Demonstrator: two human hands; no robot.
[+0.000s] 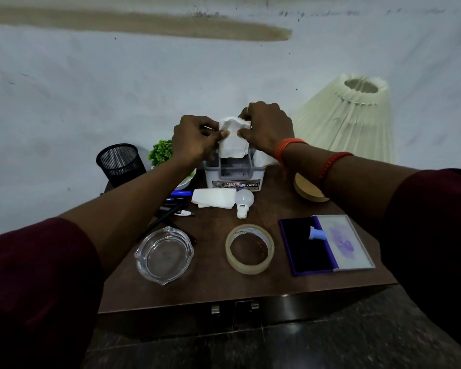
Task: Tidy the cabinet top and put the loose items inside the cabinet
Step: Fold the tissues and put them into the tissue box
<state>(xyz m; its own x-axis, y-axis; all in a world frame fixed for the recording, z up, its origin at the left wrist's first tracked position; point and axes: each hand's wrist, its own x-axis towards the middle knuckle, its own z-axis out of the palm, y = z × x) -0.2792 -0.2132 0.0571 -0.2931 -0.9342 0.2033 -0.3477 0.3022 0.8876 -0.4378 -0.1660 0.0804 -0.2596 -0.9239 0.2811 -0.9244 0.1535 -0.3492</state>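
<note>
Pinching a tissue (233, 137) from both sides, the person holds it up right above the grey box (234, 179) at the back of the cabinet top (210, 288). I read this as the tidying step, with the sheet being folded or fed down into the box's open slot.

Sweeping from the left, a black mesh cup (120, 163) stands well left of the box. A small green plant (160, 153) sits just left of it, half hidden by the forearm. The left hand (194, 137) is up over the box's left corner, thumb and forefinger closed on the tissue's left edge. The right hand (269, 126) is over the right corner, nipping the right edge. So the sheet hangs between the two hands with its lower end down at the box top; whether it touches the slot is hard to tell from this angle.

Pens (176, 203) lie front-left of the box. A loose tissue (213, 198) and a light bulb (244, 202) lie side by side straight in front of it. Further forward come a glass ashtray (164, 255), a tape roll (250, 249) and, front-right, an open ink pad (326, 245) with a blue stamp (317, 233) lying on it. Right of the box there's a wooden disc (309, 190), with the pleated lampshade (351, 121) further right and behind.

Next, I'd say, the sheet needs pushing down into the box. Then one hand must come free, because the cabinet doors (234, 310) below look shut and nothing goes inside until they open
</note>
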